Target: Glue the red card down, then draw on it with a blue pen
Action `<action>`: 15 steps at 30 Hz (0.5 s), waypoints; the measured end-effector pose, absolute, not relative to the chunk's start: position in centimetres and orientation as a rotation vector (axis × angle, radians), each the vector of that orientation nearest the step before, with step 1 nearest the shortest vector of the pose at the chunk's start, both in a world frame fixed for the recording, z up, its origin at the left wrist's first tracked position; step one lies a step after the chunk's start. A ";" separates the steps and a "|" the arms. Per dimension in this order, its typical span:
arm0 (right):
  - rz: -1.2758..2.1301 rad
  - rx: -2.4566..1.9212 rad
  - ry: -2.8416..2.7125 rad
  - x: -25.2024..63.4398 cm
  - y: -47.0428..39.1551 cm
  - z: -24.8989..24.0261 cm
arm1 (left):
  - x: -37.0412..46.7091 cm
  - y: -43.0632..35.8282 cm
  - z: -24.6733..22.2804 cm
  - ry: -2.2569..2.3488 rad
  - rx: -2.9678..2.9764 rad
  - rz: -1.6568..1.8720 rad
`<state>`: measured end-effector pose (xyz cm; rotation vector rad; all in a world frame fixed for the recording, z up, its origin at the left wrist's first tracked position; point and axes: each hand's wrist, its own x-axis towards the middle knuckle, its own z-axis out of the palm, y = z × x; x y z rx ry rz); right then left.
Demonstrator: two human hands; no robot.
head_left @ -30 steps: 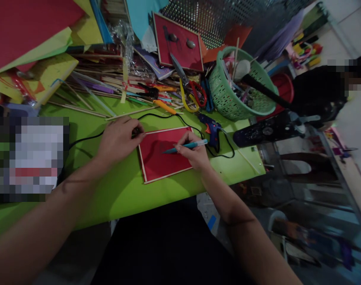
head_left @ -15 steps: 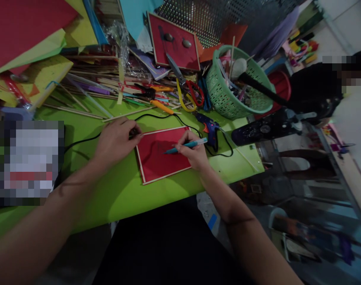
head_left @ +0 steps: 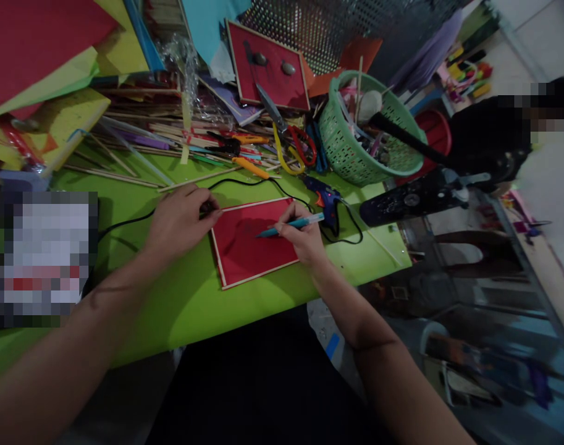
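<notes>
A red board with a thin pale wooden border (head_left: pixel 244 259) lies on the green tabletop in front of me. My right hand (head_left: pixel 303 232) rests over its right side, fingers closed round a teal pen (head_left: pixel 275 230) whose tip points at the middle of the red sheet. Faint dark marks and the hand's shadow show near the tip. At the board's upper left corner is my left hand (head_left: pixel 184 216), fingers curled and thumb tip by the border. A small dark patch shows between thumb and forefinger; whether it is an object or shadow, I cannot make out.
Behind the board lie a blue glue gun (head_left: pixel 325 198), scissors (head_left: pixel 286 133), an orange-handled tool (head_left: pixel 250 167) and many thin sticks. A green basket (head_left: pixel 351 148) stands right of them. Another red framed board (head_left: pixel 272 77) bears two stones. A person (head_left: pixel 490 136) is at the right.
The view has shifted very slightly. Both hands, the teal pen and the red board stay practically in place.
</notes>
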<state>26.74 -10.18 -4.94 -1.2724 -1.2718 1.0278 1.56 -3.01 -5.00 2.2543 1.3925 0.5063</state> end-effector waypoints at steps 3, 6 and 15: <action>1.016 -1.268 -1.274 26.8 -10.2 -5.1 | 1.6 -3.1 -4.7 1.408 2.263 0.465; 1.014 -1.268 -1.267 26.7 -10.1 -5.2 | 1.7 -3.1 -4.4 1.412 2.263 0.436; 1.052 -1.229 -1.237 27.0 -10.3 -5.6 | 1.6 -2.9 -5.0 1.402 2.245 0.490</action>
